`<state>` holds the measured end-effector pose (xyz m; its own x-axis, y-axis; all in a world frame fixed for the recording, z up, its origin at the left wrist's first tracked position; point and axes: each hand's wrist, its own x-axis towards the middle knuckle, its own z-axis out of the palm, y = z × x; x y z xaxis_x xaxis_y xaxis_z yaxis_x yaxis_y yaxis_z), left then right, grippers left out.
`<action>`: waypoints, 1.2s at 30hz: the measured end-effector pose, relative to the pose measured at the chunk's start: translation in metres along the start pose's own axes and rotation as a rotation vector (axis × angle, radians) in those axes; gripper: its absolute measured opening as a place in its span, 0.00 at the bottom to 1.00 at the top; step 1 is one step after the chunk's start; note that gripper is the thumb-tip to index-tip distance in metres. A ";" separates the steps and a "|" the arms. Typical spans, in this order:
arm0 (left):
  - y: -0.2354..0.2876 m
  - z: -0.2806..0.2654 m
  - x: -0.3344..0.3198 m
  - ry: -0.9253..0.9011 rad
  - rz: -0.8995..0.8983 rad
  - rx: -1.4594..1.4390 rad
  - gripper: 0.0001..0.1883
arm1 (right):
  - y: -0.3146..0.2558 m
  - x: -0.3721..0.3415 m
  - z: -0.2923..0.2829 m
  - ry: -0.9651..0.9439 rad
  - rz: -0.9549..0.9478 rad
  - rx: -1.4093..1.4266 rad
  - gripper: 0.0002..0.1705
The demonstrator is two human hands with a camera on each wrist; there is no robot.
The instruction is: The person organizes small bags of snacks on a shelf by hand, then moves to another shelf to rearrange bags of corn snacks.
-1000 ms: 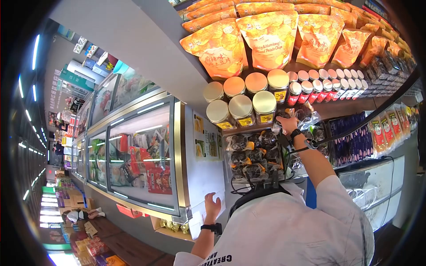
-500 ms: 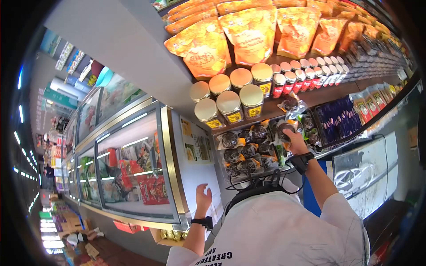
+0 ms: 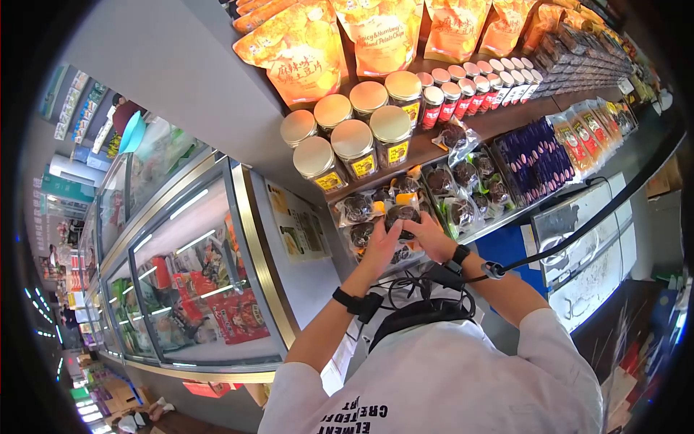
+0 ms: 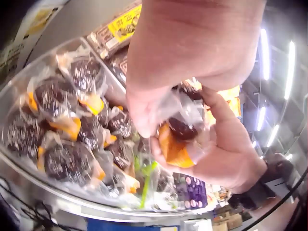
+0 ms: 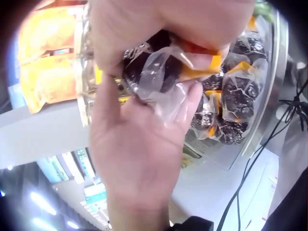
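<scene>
Both hands hold one dark, round item in a clear wrapper [image 3: 402, 214] above the left tray of similar packs. The left hand [image 3: 383, 246] grips its left side and the right hand [image 3: 428, 237] its right side. An orange label [image 4: 174, 149] shows on the pack in the left wrist view, between the left hand [image 4: 192, 53] and the right hand [image 4: 226, 149]. From the right wrist view, the clear wrapper [image 5: 161, 77] bunches between the fingers, with the left hand [image 5: 139, 149] beneath and the right hand [image 5: 173, 19] above.
Lidded jars [image 3: 352, 141] stand behind the tray, with orange chip bags [image 3: 296, 61] beyond. One wrapped pack [image 3: 454, 136] lies on the shelf edge behind the second tray [image 3: 463, 235]. A glass-topped freezer [image 3: 195, 282] is at left; a black cable [image 3: 578, 235] crosses at right.
The right hand has moved left from the second tray with a dark pack. The left hand has come up from beside the freezer and now grips the pack too.
</scene>
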<state>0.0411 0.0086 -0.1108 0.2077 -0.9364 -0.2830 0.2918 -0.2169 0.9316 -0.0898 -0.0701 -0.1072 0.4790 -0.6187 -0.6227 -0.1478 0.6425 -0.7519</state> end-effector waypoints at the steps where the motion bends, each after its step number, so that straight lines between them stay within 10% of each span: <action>1: -0.006 -0.002 -0.001 -0.012 -0.152 -0.070 0.23 | -0.001 -0.005 0.000 -0.064 0.029 -0.017 0.35; 14: 0.001 -0.030 -0.023 -0.145 -0.384 0.093 0.29 | 0.000 -0.025 0.009 -0.457 0.128 -0.423 0.38; 22: -0.010 -0.035 0.033 -0.369 -0.440 0.426 0.26 | 0.042 0.024 -0.037 -0.530 0.353 -0.189 0.22; 27: -0.029 -0.028 0.081 -0.097 0.100 0.670 0.20 | 0.052 0.043 -0.018 -0.392 0.295 0.573 0.20; 36: -0.027 -0.028 0.128 -0.033 0.319 0.987 0.13 | 0.075 0.119 0.011 -0.236 0.077 0.961 0.13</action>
<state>0.0855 -0.0977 -0.1789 0.1111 -0.9938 0.0022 -0.6700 -0.0732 0.7387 -0.0345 -0.0908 -0.2357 0.6728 -0.5213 -0.5249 0.5291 0.8350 -0.1512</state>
